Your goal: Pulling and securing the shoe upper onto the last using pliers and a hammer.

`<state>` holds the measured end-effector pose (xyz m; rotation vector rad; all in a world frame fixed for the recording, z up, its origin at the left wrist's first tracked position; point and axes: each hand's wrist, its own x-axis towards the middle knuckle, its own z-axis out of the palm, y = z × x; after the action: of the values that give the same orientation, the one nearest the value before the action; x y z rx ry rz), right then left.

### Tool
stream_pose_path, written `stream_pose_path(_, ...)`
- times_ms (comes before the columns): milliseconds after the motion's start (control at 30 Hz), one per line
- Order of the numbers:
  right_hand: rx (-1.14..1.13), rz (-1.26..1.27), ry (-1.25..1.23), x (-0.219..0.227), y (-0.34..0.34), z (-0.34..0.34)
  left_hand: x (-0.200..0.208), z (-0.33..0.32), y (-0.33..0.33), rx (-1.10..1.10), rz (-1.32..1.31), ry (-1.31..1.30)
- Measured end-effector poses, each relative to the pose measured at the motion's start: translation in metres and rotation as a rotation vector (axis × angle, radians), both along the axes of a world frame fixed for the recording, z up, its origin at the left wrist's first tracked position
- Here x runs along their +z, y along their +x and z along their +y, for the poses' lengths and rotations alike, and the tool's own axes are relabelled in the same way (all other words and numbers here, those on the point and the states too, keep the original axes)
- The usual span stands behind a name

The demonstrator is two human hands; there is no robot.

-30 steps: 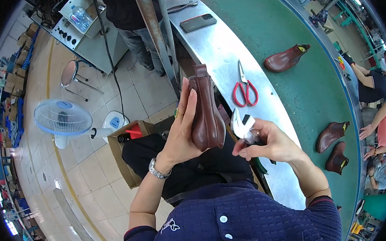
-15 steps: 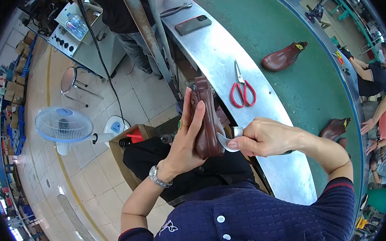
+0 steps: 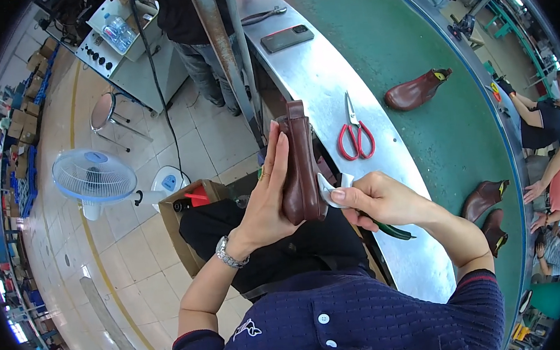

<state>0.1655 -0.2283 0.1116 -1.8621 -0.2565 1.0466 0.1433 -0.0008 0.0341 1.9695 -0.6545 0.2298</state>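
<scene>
A brown leather ankle boot stands on end over my lap, in front of me. My left hand supports its left side, with long fingers laid along the leather. On the boot's right, my right hand is closed round a hand tool with a dark green handle, which sticks out below the fingers. A pale, curved piece at the thumb touches or nearly touches the boot's side; its exact kind is unclear. Red-handled scissors lie on the metal ledge beyond my right hand.
The metal ledge also carries a phone and pliers. Brown boots stand on the green belt. An open carton, a fan and a stool are at left. Other people are nearby.
My right hand has turned, and the dark green handle now shows beneath it. My right elbow has drawn in, uncovering more of a boot on the belt. The left hand still holds the boot.
</scene>
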Motion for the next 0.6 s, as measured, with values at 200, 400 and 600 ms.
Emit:
stream_pose_path(200,0.114,-0.119,-0.104,0.01,0.008,0.003,0.005,-0.008,0.005,0.006,0.036,0.0)
stream_pose_path(400,0.144,-0.594,-0.294,0.01,0.004,0.007,0.008,-0.012,0.012,0.048,0.04,0.007)
stream_pose_path(600,-0.219,-0.052,0.134,-0.024,-0.006,-0.001,0.007,-0.006,0.015,0.046,0.058,0.007)
